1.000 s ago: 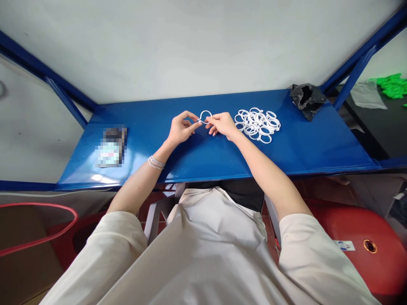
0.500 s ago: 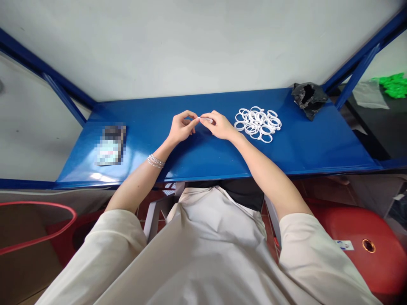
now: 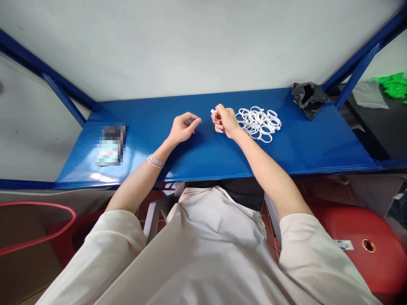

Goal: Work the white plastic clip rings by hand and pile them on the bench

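Note:
My right hand (image 3: pixel 226 120) is closed on a small white plastic ring (image 3: pixel 213 111), most of it hidden behind the fingers. Just right of this hand, a loose pile of several white rings with small knobs (image 3: pixel 260 125) lies on the blue table (image 3: pixel 203 161). My left hand (image 3: pixel 184 127) hovers over the middle of the table, its thumb and forefinger a little apart with nothing seen between them. A gap separates the two hands.
A crumpled black plastic bag (image 3: pixel 310 99) sits at the back right of the table, its mouth open. On the left lies a blurred-out phone-like object (image 3: pixel 110 146). Blue frame bars (image 3: pixel 65 99) rise at both ends, and a red stool (image 3: pixel 362 245) stands below right.
My hands have parted. The right one has moved right and slightly up, turning over with the white ring, while the left stays in place with its fingertips free.

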